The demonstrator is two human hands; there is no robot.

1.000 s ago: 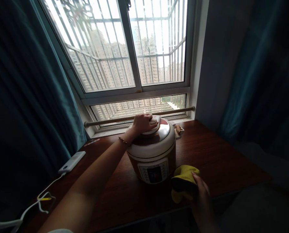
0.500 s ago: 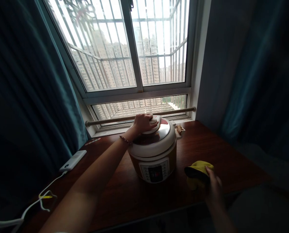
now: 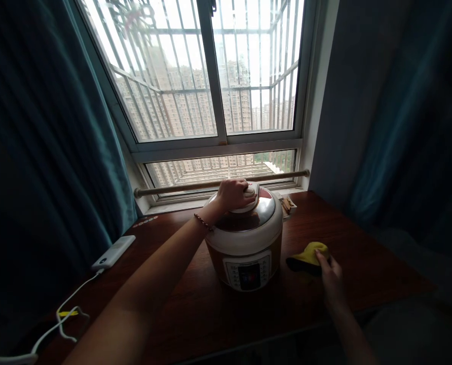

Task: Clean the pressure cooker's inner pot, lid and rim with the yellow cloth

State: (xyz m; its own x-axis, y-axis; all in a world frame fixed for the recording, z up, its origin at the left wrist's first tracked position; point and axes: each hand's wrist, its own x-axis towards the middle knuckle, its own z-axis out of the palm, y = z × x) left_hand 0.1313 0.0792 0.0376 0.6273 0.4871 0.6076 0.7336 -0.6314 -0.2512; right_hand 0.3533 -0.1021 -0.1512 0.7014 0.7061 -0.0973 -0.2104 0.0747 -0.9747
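Observation:
A rounded electric cooker point(image 3: 245, 243) with a cream lid rim, dark glossy top and front control panel stands on the brown table. My left hand point(image 3: 235, 195) reaches across its closed lid, with fingers curled over the raised lid handle point(image 3: 252, 191). To the right of the cooker, my right hand point(image 3: 329, 268) pinches a yellow and black cloth point(image 3: 312, 252) between thumb and fingers. The cloth hangs low, close to the tabletop; whether it touches the wood I cannot tell.
A white power bank point(image 3: 114, 252) with a white cable point(image 3: 76, 295) lies at the left of the table point(image 3: 363, 253). Behind the cooker, a pale rod point(image 3: 180, 188) crosses the barred window. Curtains point(image 3: 92, 152) hang on both sides.
The cooker and my left hand appear slightly further right, partly with the view. My right hand has raised the cloth a little, and the cloth now looks flatter and folded differently.

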